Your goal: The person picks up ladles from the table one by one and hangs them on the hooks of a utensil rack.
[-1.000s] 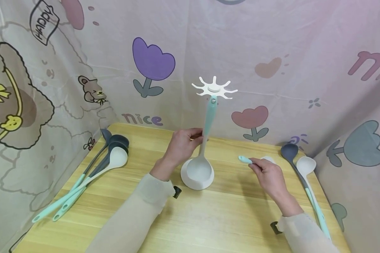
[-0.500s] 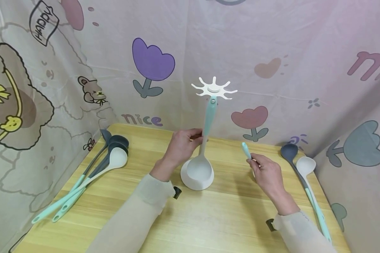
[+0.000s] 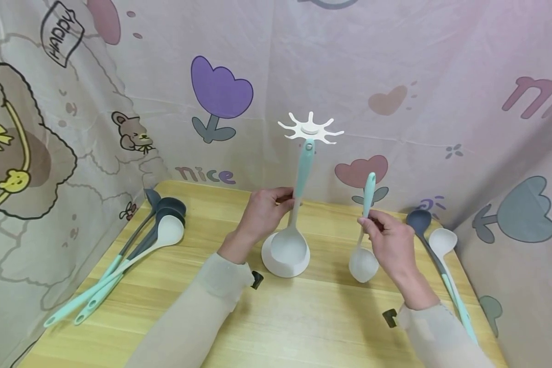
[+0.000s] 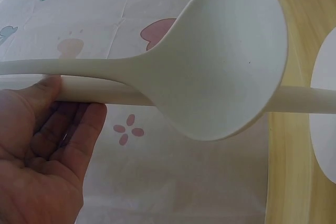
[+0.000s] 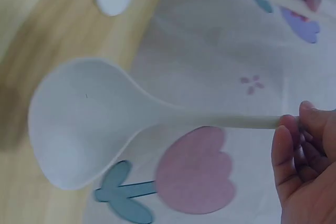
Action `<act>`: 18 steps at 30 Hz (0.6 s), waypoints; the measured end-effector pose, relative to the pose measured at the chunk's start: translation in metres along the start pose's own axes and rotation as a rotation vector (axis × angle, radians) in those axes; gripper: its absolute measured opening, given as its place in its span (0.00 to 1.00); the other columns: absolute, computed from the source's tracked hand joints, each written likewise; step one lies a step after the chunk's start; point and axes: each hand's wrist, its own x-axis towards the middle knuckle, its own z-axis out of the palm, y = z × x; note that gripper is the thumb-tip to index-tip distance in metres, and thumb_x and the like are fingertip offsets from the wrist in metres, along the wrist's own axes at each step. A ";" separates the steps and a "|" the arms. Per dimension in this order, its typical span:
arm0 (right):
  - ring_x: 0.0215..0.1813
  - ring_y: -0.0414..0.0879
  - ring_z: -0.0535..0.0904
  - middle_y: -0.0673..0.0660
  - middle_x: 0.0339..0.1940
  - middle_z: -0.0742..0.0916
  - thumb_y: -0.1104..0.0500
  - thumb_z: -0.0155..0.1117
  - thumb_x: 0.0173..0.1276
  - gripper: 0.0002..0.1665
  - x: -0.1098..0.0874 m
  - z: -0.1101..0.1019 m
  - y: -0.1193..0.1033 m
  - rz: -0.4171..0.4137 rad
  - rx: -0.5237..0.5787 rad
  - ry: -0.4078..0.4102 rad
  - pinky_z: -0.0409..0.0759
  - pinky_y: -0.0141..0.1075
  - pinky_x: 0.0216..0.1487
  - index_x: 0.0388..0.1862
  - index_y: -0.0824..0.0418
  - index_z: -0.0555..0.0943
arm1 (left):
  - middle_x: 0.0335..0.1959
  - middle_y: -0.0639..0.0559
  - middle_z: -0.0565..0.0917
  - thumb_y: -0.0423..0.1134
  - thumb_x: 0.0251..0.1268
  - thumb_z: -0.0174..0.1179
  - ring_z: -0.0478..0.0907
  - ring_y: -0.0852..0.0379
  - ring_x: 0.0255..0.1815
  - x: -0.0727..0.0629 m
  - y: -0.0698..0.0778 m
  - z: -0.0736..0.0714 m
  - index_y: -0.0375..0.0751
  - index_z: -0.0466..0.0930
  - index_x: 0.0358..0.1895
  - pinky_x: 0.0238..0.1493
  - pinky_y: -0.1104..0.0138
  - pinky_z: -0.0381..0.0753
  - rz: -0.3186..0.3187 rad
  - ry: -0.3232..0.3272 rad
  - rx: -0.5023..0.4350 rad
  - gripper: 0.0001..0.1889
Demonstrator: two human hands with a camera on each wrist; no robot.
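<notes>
Mint-green at the handle and white at the bowl, a handheld ladle point(image 3: 363, 265) is pinched between the thumb and fingers of the person's right hand point(image 3: 391, 243). It stands nearly upright over the right half of the counter point(image 3: 303, 322), bowl downward; I cannot tell whether the bowl touches the wood. The left hand point(image 3: 263, 209) has its thumb and fingers curled round the pole point(image 4: 100, 92) of a white utensil stand point(image 3: 310, 130), whose star of curved hooks spreads above and whose round base rests on the counter. From one hook hangs a second ladle point(image 3: 289, 246), also white with a mint handle, its bowl low in front of the pole. Pale sleeves point(image 3: 198, 306) cover both forearms.

Farther out, on the person's left, a white ladle point(image 3: 170, 231) lies across several dark-headed utensils point(image 3: 172, 205), their mint handles running toward the near edge. On the right side, a dark ladle point(image 3: 419, 221) and a white-headed utensil point(image 3: 442, 240) lie together, handles close and partly hidden by the right arm. Behind everything hangs a printed cloth point(image 3: 303, 66) with a purple tulip, a red one and the word "nice".
</notes>
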 end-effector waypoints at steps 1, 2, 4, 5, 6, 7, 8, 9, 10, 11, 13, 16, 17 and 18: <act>0.25 0.34 0.79 0.56 0.25 0.91 0.64 0.77 0.68 0.04 0.002 -0.002 -0.005 0.000 0.007 0.009 0.71 0.16 0.27 0.39 0.64 0.91 | 0.44 0.51 0.93 0.39 0.73 0.68 0.90 0.53 0.50 0.000 0.000 0.000 0.45 0.92 0.53 0.57 0.56 0.88 0.000 0.000 0.002 0.10; 0.25 0.30 0.78 0.56 0.25 0.91 0.64 0.76 0.68 0.04 0.005 -0.004 -0.009 -0.001 0.020 0.016 0.72 0.16 0.28 0.39 0.64 0.91 | 0.44 0.51 0.93 0.39 0.74 0.68 0.90 0.53 0.50 0.000 0.000 0.000 0.45 0.92 0.53 0.57 0.56 0.88 0.000 -0.001 0.004 0.10; 0.27 0.24 0.78 0.57 0.25 0.91 0.63 0.76 0.69 0.04 0.008 -0.007 -0.018 -0.002 0.049 0.028 0.74 0.14 0.30 0.39 0.64 0.92 | 0.45 0.51 0.93 0.40 0.74 0.68 0.90 0.52 0.51 0.000 0.000 -0.001 0.45 0.92 0.53 0.58 0.55 0.88 0.001 -0.003 0.006 0.10; 0.28 0.21 0.78 0.57 0.26 0.92 0.63 0.76 0.69 0.05 0.010 -0.009 -0.023 -0.005 0.062 0.032 0.74 0.14 0.30 0.39 0.65 0.92 | 0.45 0.51 0.93 0.40 0.74 0.68 0.90 0.52 0.51 0.000 0.000 -0.001 0.45 0.92 0.53 0.58 0.55 0.88 0.001 -0.004 0.006 0.10; 0.28 0.19 0.77 0.58 0.26 0.92 0.63 0.76 0.69 0.05 0.011 -0.010 -0.027 -0.009 0.076 0.035 0.75 0.13 0.31 0.39 0.66 0.92 | 0.45 0.51 0.93 0.40 0.74 0.68 0.90 0.52 0.51 0.001 0.000 -0.001 0.45 0.92 0.53 0.58 0.55 0.88 0.001 -0.006 0.005 0.10; 0.28 0.18 0.77 0.58 0.26 0.92 0.63 0.76 0.69 0.05 0.012 -0.011 -0.030 -0.012 0.093 0.037 0.75 0.14 0.30 0.39 0.66 0.91 | 0.45 0.50 0.93 0.40 0.74 0.68 0.90 0.52 0.51 0.001 0.000 -0.001 0.44 0.92 0.53 0.58 0.55 0.88 0.002 -0.007 0.004 0.11; 0.28 0.18 0.77 0.59 0.26 0.92 0.63 0.76 0.69 0.06 0.012 -0.013 -0.034 -0.019 0.106 0.040 0.76 0.14 0.30 0.39 0.67 0.91 | 0.45 0.50 0.93 0.40 0.74 0.68 0.90 0.52 0.51 0.001 0.000 -0.001 0.44 0.92 0.53 0.58 0.55 0.88 0.001 -0.008 0.002 0.11; 0.28 0.18 0.77 0.58 0.25 0.92 0.64 0.76 0.69 0.06 0.013 -0.014 -0.038 -0.027 0.118 0.042 0.76 0.14 0.30 0.39 0.67 0.91 | 0.45 0.50 0.93 0.40 0.74 0.68 0.90 0.52 0.51 0.001 0.000 -0.001 0.44 0.91 0.54 0.58 0.55 0.88 0.000 -0.009 0.001 0.11; 0.28 0.19 0.78 0.58 0.25 0.91 0.64 0.76 0.69 0.05 0.014 -0.015 -0.042 -0.036 0.124 0.045 0.77 0.15 0.29 0.39 0.66 0.92 | 0.45 0.50 0.93 0.40 0.74 0.68 0.90 0.52 0.51 0.001 0.000 -0.001 0.44 0.91 0.54 0.58 0.55 0.88 -0.001 -0.010 0.000 0.11; 0.27 0.20 0.78 0.57 0.24 0.91 0.63 0.76 0.68 0.05 0.015 -0.016 -0.046 -0.045 0.128 0.047 0.77 0.16 0.29 0.39 0.66 0.92 | 0.45 0.50 0.93 0.40 0.74 0.68 0.90 0.52 0.51 0.001 0.000 -0.001 0.44 0.91 0.54 0.58 0.55 0.88 -0.003 -0.011 0.000 0.11; 0.26 0.22 0.78 0.55 0.23 0.90 0.63 0.77 0.68 0.05 0.017 -0.019 -0.054 -0.059 0.133 0.050 0.76 0.16 0.28 0.38 0.65 0.92 | 0.45 0.50 0.93 0.40 0.74 0.67 0.90 0.52 0.51 0.001 0.000 -0.001 0.44 0.91 0.54 0.58 0.56 0.88 -0.007 -0.013 0.001 0.11; 0.25 0.23 0.78 0.52 0.21 0.90 0.64 0.77 0.67 0.02 0.020 -0.022 -0.065 -0.086 0.122 0.047 0.76 0.17 0.28 0.37 0.62 0.92 | 0.45 0.51 0.93 0.40 0.74 0.67 0.90 0.52 0.51 0.001 0.000 -0.001 0.44 0.91 0.55 0.58 0.56 0.88 -0.008 -0.016 0.001 0.12; 0.25 0.24 0.78 0.51 0.21 0.89 0.64 0.77 0.67 0.01 0.021 -0.023 -0.068 -0.093 0.121 0.046 0.75 0.17 0.28 0.36 0.61 0.92 | 0.44 0.51 0.93 0.40 0.74 0.67 0.90 0.52 0.50 0.001 0.000 -0.001 0.44 0.91 0.55 0.57 0.56 0.88 -0.007 -0.016 0.000 0.12; 0.25 0.24 0.78 0.51 0.21 0.89 0.65 0.77 0.67 0.01 0.022 -0.024 -0.072 -0.100 0.124 0.044 0.76 0.17 0.28 0.36 0.61 0.92 | 0.44 0.51 0.93 0.40 0.74 0.67 0.90 0.53 0.50 0.001 0.000 -0.001 0.44 0.91 0.55 0.57 0.56 0.88 -0.007 -0.016 -0.001 0.11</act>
